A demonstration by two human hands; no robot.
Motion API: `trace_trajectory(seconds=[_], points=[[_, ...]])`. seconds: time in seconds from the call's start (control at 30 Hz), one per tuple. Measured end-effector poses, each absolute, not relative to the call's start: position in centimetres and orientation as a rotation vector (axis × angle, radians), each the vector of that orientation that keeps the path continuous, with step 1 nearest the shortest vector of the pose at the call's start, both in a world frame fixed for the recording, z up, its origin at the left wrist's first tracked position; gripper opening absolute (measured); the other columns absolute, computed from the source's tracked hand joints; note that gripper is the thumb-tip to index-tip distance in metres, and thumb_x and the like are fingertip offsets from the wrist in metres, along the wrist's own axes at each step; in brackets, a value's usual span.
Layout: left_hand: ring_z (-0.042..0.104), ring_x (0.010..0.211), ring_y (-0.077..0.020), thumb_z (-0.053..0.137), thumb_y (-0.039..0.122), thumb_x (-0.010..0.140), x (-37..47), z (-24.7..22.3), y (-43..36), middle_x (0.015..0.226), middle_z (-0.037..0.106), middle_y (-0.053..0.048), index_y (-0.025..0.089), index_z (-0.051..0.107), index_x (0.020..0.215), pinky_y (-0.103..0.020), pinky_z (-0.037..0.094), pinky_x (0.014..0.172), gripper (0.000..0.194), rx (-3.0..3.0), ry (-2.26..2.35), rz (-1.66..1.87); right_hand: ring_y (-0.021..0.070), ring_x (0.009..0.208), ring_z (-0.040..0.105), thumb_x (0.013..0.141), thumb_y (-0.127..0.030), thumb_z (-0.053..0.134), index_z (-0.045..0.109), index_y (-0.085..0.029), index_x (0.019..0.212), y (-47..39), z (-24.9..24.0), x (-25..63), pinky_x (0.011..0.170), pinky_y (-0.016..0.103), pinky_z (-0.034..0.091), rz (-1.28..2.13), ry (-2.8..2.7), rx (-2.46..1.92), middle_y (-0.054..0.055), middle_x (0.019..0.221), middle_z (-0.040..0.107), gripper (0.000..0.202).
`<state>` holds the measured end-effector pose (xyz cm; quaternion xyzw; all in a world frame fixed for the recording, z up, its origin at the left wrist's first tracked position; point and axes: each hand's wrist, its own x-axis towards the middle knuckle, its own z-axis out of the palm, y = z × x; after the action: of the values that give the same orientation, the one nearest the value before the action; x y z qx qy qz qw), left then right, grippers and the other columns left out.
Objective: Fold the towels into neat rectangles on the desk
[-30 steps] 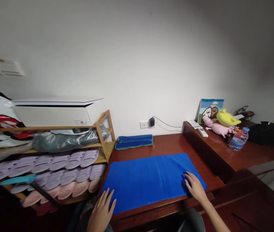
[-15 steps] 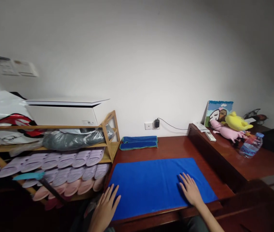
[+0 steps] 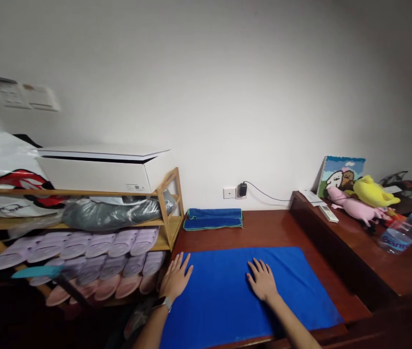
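Observation:
A blue cloth [image 3: 223, 295] lies spread over the brown wooden tabletop, with slight wrinkles towards its right side. At its left edge rests my left hand [image 3: 175, 277], fingers outstretched and holding nothing; a watch [image 3: 163, 303] is on that wrist. My right hand [image 3: 263, 279] lies palm down, fingers spread, on or just above the middle of the cloth. Farther back, by the wall, a folded dark blue cloth [image 3: 213, 219] with a green edge lies on the table.
Left of the table stands a wooden rack [image 3: 169, 228] with rows of slippers [image 3: 99, 244] and a white box [image 3: 97, 170] on top. A raised brown surface [image 3: 365, 252] at right carries plush toys [image 3: 354, 209], a remote [image 3: 328, 214] and a plastic bottle [image 3: 402, 235]. A charger [image 3: 242, 189] is plugged into the wall.
My left hand has moved up and forward along the cloth's left edge. My right hand has shifted left, towards the middle of the cloth. The view has turned slightly.

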<state>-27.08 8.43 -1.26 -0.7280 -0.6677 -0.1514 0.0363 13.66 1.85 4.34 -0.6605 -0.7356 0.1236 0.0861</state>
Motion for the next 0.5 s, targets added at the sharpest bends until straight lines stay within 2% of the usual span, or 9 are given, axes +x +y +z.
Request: trace_trajectory(seconds=[0.1, 0.27, 0.37, 0.5], points=[[0.046, 0.159, -0.0368, 0.037, 0.051, 0.106, -27.2, -2.0, 8.3, 0.171, 0.049, -0.018, 0.02, 0.055, 0.162, -0.057, 0.039, 0.129, 0.067, -2.235, -2.036, -0.494, 0.0311, 0.168, 0.025, 0.112, -0.049, 0.036, 0.042, -0.023, 0.171, 3.9, 5.2, 8.5, 0.137, 0.055, 0.017, 0.387, -2.23, -1.819, 0.008, 0.179, 0.033, 0.065], [0.042, 0.162, -0.0368, 0.039, 0.057, 0.105, -27.4, -2.1, 8.4, 0.174, 0.046, -0.016, 0.024, 0.053, 0.163, -0.057, 0.036, 0.131, 0.068, -2.235, -2.07, -0.486, 0.0279, 0.17, 0.019, 0.113, -0.06, 0.028, 0.03, -0.023, 0.175, 6.9, 4.0, 2.7, 0.138, 0.053, 0.014, 0.522, -2.356, -1.627, 0.007, 0.181, 0.025, 0.073], [0.042, 0.162, -0.0358, 0.039, 0.06, 0.105, -27.6, -2.3, 8.6, 0.175, 0.045, -0.016, 0.024, 0.052, 0.164, -0.059, 0.034, 0.131, 0.07, -2.222, -2.087, -0.444, 0.0255, 0.17, 0.017, 0.113, -0.059, 0.026, 0.027, -0.022, 0.175, 7.7, 3.0, 6.9, 0.138, 0.05, 0.012, 0.451, -2.333, -1.781, 0.005, 0.182, 0.022, 0.073], [0.044, 0.161, -0.0345, 0.038, 0.062, 0.105, -27.9, -2.5, 8.7, 0.175, 0.045, -0.015, 0.025, 0.052, 0.164, -0.059, 0.035, 0.131, 0.071, -2.204, -2.077, -0.433, 0.0256, 0.17, 0.017, 0.111, -0.053, 0.025, 0.025, -0.022, 0.176, 7.9, 2.6, 20.0, 0.138, 0.05, 0.013, 0.305, -2.139, -2.226, 0.004, 0.182, 0.022, 0.072]])
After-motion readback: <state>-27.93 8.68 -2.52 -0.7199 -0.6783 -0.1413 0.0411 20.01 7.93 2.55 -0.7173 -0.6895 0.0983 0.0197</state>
